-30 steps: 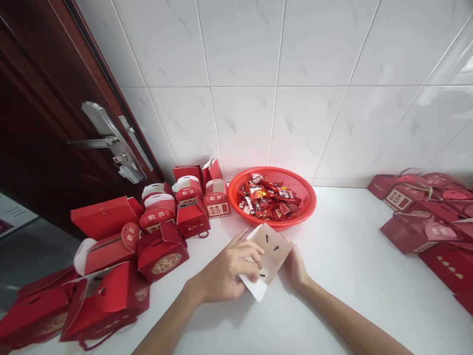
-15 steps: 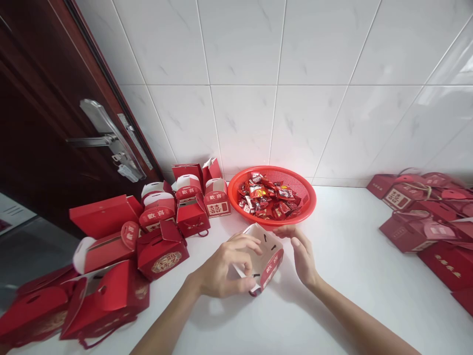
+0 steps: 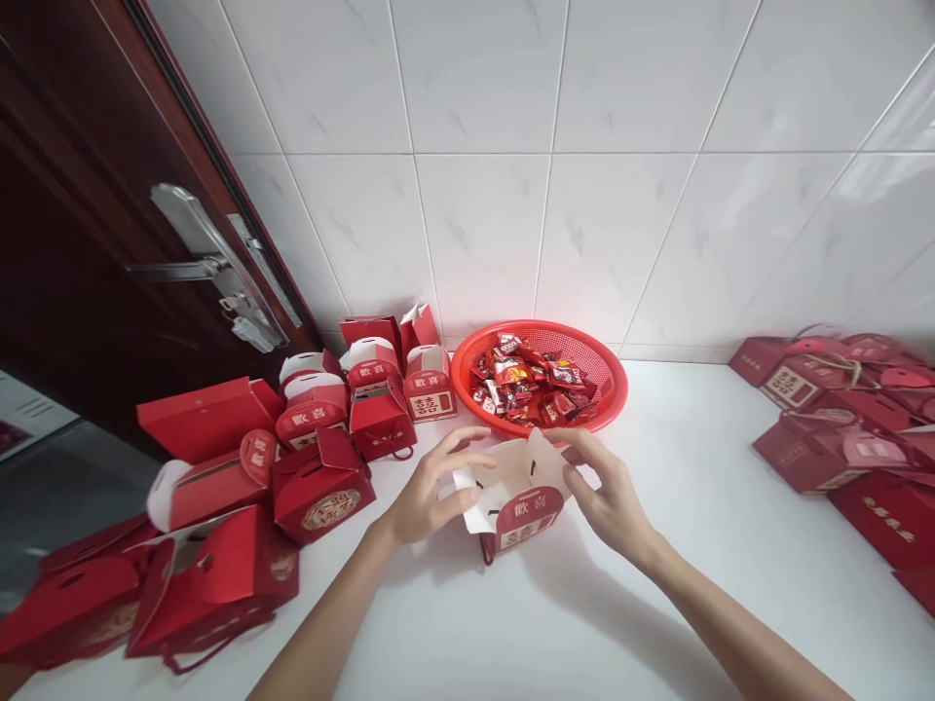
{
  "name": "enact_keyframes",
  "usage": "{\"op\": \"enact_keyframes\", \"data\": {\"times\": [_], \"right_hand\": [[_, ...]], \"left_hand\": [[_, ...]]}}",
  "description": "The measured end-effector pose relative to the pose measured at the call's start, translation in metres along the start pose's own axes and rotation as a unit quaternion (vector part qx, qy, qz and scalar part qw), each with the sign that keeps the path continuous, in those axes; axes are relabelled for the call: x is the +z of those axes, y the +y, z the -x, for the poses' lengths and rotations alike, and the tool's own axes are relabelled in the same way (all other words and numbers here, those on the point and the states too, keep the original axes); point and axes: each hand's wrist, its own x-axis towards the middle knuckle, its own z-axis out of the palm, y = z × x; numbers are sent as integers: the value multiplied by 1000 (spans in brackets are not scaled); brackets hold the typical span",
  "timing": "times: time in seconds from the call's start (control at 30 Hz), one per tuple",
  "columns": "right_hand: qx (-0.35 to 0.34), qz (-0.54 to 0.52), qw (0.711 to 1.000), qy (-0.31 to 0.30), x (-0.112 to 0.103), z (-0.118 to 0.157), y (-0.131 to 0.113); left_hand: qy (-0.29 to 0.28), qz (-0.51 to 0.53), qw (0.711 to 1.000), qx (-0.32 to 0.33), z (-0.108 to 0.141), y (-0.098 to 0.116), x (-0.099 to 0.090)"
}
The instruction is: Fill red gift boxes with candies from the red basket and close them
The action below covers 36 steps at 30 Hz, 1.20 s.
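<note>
An open red paper gift box [image 3: 527, 506] with a white inside stands on the white tabletop in front of me, its top flaps spread apart. At its left flap is my left hand [image 3: 432, 492], the fingers curved over the side and the thumb against the flap. Holding the right flap between thumb and fingers is my right hand [image 3: 603, 487]. A cord handle [image 3: 487, 551] hangs at the box's lower left corner. Just behind the box sits a red plastic basket [image 3: 616, 404] holding wrapped candies [image 3: 559, 375].
Several red gift boxes [image 3: 321, 487] stand in rows at the left, some with lids up. More red boxes [image 3: 818, 453] are grouped at the right. Behind are a tiled wall [image 3: 620, 253] and, at the left, a dark door [image 3: 80, 195] with a metal handle.
The gift box has turned so its printed end faces me more, and its flaps spread wider. My left hand moved up and left; my right hand closed in on the right flap.
</note>
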Motion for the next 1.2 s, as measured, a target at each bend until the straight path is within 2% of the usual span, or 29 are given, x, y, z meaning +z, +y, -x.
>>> {"op": "enact_keyframes", "data": {"times": [0.13,0.2,0.33,0.47,0.53,0.63,0.73,0.9,1.07,1.2], "right_hand": [[27,21,995,-93,-3,-2,-3],[39,21,993,-109,-5,-2,-3],[68,-5,987,-145,-13,-5,-1],[108,-39,967,-228,-24,-9,2],[106,-26,964,-243,-29,-11,3],[68,-5,971,-229,-32,-13,1],[34,-7,979,-200,-35,-16,-4],[29,-34,991,-129,-50,-26,-8],[57,-81,994,-36,-74,-59,0],[53,-141,988,20,-86,-98,0]], "left_hand": [[-58,36,998,3,1,-2,-6],[-70,59,996,-7,3,-2,-9],[-80,131,986,-70,6,-5,-10],[-77,260,956,-109,4,-12,-4],[-78,314,939,-113,3,-15,1],[-86,329,935,-103,3,-16,7],[-93,302,944,-90,1,-12,9],[-67,230,969,-52,-7,-7,7],[-29,243,969,-36,-20,-5,6],[36,191,981,-8,-49,3,-4]]}}
